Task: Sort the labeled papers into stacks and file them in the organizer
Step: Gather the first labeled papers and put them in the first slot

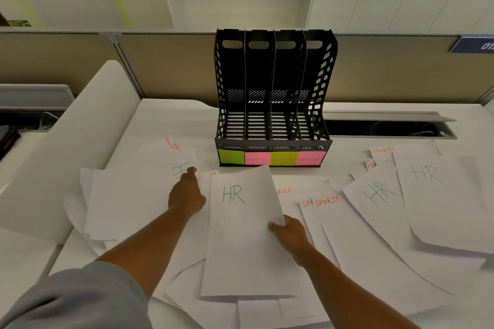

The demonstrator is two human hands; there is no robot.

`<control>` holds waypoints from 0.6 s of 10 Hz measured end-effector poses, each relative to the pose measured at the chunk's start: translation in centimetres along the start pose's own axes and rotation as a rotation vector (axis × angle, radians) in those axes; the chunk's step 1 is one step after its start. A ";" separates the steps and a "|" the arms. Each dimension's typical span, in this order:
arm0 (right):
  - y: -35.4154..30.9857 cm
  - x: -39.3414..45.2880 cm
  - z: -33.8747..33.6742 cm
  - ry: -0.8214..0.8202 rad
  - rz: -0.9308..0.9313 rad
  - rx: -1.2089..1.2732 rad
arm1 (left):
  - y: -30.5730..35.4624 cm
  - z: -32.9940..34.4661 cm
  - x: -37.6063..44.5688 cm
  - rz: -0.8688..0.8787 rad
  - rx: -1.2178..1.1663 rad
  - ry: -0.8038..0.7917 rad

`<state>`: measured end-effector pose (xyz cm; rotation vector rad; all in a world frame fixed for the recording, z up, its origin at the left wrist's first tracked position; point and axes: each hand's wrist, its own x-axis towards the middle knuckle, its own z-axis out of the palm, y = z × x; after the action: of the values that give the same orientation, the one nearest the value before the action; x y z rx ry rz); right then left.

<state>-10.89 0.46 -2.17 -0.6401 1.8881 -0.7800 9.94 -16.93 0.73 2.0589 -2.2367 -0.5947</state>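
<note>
At the far left, a large roll of white paper [80, 125] is seen lying along the desk [459, 125], with a grey sleeve [80, 299] in the lower corner. Beside the roll, a loose heap of white sheets is spread, topped by a sheet marked HR in green [139, 195]. The left hand [187, 195] is laid on this sheet, its fingers curled at the lettering; whether the paper is pinched or only pressed cannot be told. Just behind it, a sheet edge with red lettering [171, 143] is partly shown.

In the middle, a centre HR sheet [240, 235] is held raised over the other papers, its top edge close to the front of the organizer. It is gripped at its right edge by the right hand [288, 232], the thumb on top and the fingers hidden beneath.

Behind it, a black four-slot file organizer [274, 99] is stood upright on the desk. Its front is fitted with four sticky labels [271, 158], green, pink, green and pink, reading HR, SPORTS, FINANCE and ADMIN. No paper is seen in its slots.

To the right, two overlapping sheets marked SPORTS [327, 201] are laid flat, then two more HR sheets [382, 195] [433, 184], overlapping. Behind these, another SPORTS sheet [383, 151] is partly covered. A cable trough [387, 128] is set into the desk at the right rear.
</note>
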 end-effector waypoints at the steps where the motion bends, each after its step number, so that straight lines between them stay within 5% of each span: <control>1: -0.4 -0.3 0.4 -0.012 -0.011 0.034 | 2.1 -0.3 0.2 0.017 -0.129 -0.126; 3: -1.6 -1.4 0.4 -0.113 -0.058 0.128 | 7.4 0.0 -0.8 -0.243 -0.600 -0.375; 6: -1.2 -2.5 -0.7 -0.167 -0.177 0.116 | 12.5 3.5 -3.3 -0.364 -0.865 -0.452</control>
<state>-10.41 1.60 0.44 -0.7816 1.6385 -0.9131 -2.59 -12.35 2.05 1.9213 -1.2854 -1.8041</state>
